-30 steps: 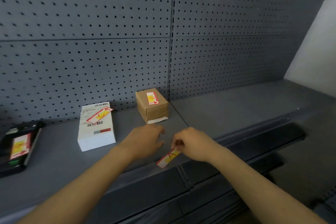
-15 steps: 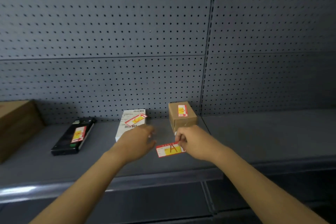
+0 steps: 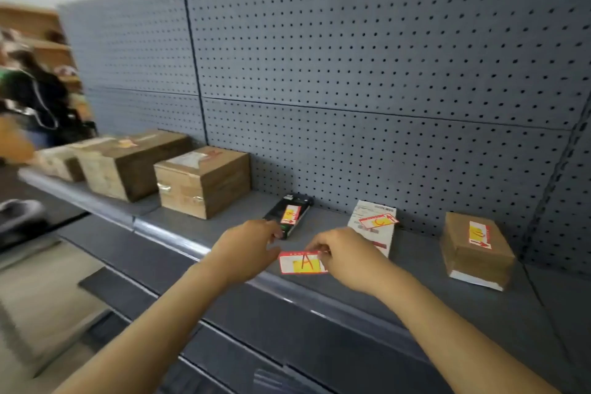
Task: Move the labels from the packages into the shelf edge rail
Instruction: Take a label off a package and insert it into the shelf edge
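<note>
Above the shelf edge rail (image 3: 192, 245), right hand (image 3: 347, 257) pinches label A (image 3: 300, 263)

The "A" label (image 3: 302, 263), white with a red border and a yellow patch, is held face-up just above the shelf's front edge rail (image 3: 179, 241); the black package (image 3: 289, 215) lies flat with a label (image 3: 290, 214) on top; the white package (image 3: 374, 227) carries a skewed "C" label (image 3: 379, 221); the brown package (image 3: 476, 249) bears a label (image 3: 478, 234) on top.
</note>
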The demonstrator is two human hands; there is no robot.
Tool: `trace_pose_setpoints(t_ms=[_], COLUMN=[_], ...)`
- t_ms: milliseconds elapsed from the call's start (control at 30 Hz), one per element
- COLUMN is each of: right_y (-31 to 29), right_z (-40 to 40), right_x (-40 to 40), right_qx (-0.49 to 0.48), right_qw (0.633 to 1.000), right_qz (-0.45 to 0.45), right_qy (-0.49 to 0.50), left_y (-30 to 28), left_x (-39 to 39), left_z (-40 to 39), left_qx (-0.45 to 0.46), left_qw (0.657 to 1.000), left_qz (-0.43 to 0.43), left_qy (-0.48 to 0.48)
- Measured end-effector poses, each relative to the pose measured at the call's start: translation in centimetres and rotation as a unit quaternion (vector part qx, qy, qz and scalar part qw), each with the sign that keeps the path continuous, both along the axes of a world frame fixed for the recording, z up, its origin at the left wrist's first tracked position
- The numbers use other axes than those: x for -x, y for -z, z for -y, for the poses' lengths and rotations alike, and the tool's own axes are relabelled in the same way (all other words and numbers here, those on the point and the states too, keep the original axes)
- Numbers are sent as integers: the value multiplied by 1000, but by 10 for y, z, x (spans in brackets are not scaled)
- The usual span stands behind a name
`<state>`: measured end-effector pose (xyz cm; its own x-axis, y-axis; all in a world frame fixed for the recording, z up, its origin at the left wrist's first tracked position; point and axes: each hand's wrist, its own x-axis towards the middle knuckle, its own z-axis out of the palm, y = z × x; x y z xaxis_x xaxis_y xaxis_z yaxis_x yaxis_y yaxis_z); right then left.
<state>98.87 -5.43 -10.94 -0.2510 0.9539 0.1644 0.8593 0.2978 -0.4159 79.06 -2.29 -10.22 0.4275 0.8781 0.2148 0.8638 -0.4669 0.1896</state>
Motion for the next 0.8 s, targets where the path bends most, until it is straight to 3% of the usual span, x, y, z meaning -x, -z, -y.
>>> trace_pose_setpoints(t_ms=[400, 800], right_y=[-14, -4], right_z=[-70, -96], right_x=[262, 456], right_qx=[-21, -12], right_qw=[976, 940], right_qz=[-37, -32], right_qy=[-212, -341], left_y=[-3, 11], left_x=[263, 431], left_z=[35, 60], left_qx=[17, 10], left_qw=[964, 922], left_qz=[-8, 0], left_qy=[-264, -387])
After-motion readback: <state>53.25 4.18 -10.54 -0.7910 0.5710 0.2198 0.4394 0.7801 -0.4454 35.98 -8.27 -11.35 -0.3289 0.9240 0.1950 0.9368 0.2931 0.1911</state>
